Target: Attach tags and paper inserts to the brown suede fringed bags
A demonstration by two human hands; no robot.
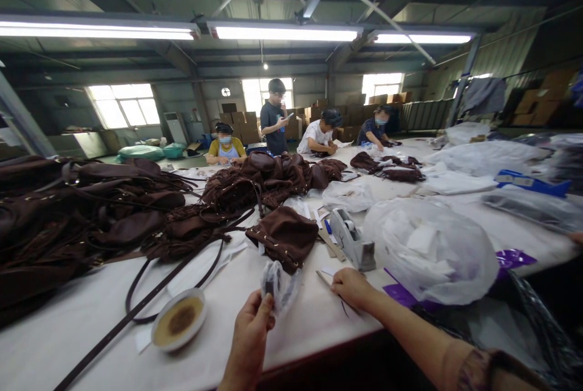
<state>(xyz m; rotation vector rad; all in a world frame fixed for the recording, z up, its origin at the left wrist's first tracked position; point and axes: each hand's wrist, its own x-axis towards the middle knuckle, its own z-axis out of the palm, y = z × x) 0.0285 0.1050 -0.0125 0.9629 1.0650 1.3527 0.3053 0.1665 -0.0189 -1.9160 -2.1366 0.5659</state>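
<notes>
My left hand (249, 327) is closed on a small clear plastic bag (285, 291) with something dark inside, held upright above the front of the table. My right hand (353, 289) rests low over the tabletop with curled fingers. A thin, light strip (322, 279) shows at its fingertips, and a dark cord end lies just below; what the fingers grip is not clear. Behind the plastic bag lies a dark brown handbag (286, 236) with metal eyelets. A grey tape dispenser (350, 239) stands beyond my right hand.
Heaped brown bags (104, 209) cover the table's left and middle. A long brown strap (141, 312) crosses near a round dish (178, 320). A large white plastic bag (432, 251) sits right, before a blue tape dispenser (531, 183). Several people are across the table.
</notes>
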